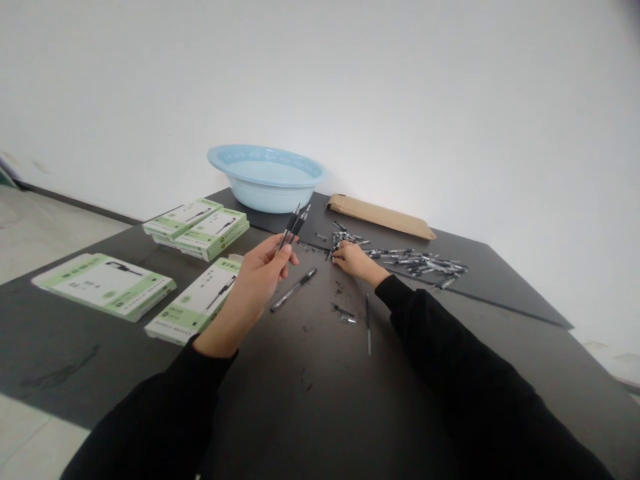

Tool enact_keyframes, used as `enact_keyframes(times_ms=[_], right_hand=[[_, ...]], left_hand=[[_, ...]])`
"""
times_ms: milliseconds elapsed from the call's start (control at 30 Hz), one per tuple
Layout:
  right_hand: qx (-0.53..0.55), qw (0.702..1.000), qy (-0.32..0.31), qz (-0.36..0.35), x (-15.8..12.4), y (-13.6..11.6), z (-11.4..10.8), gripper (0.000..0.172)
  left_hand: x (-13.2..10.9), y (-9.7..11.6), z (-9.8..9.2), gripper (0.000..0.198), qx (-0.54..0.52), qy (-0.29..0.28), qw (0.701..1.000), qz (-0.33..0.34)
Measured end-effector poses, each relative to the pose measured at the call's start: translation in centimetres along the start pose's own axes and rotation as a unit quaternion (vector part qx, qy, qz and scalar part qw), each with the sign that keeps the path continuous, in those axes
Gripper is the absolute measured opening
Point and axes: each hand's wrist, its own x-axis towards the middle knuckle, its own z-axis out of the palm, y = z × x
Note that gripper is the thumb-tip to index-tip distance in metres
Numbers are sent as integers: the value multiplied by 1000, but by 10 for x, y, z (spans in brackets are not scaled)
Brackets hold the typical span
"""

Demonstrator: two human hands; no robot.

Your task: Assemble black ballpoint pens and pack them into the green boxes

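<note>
My left hand (pixel 265 270) is closed around a few uncapped gel pens (pixel 296 225), their black grips and pointed tips upward. To its right, my right hand (pixel 357 260) reaches to a small heap of pen caps (pixel 345 233). Its fingers are bent together at the heap's near edge, and what lies between them is hidden. A pile of clear-barrelled pens (pixel 425 262) lies just beyond my right wrist. Between my hands, one capped pen (pixel 294 290) rests flat on the table. A thin pen or refill (pixel 369 323) and small loose cap pieces (pixel 344 312) lie nearer me.
Green-and-white pen boxes (pixel 113 283) lie on the left of the dark table (pixel 310 413), some stacked. A light blue basin (pixel 267 177) stands at the back. Beside it, a brown paper envelope (pixel 383 217) lies near the white wall (pixel 425 100).
</note>
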Motion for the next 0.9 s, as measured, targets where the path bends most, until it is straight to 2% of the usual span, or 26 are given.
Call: enact_keyframes(times_ms=[200, 400, 533, 633, 700, 767, 833, 900], right_hand=[[-3, 998, -15, -53, -24, -23, -3, 28], [31, 999, -11, -34, -48, -25, -2, 28], [45, 999, 7, -30, -52, -21, -3, 26], [94, 994, 62, -1, -60, -23, -13, 19], [173, 975, 126, 64, -74, -28, -23, 15], [285, 935, 163, 132, -98, -37, -35, 13], [398, 895, 134, 149, -131, -52, -45, 11], [457, 872, 96, 146, -169, -75, -52, 11]], left_hand=[[-1, -5, 3, 34, 17, -11, 1000, -2], [1, -13, 7, 31, 70, -25, 997, 13], [2, -19, 8, 31, 102, -27, 994, 31], [-4, -23, 15, 26, 114, -44, 992, 38], [-11, -26, 22, 22, 108, -65, 991, 44], [-18, -28, 30, 18, 102, -89, 989, 51], [-24, -30, 36, 16, 106, -114, 986, 56], [-28, -31, 40, 15, 111, -138, 983, 55]])
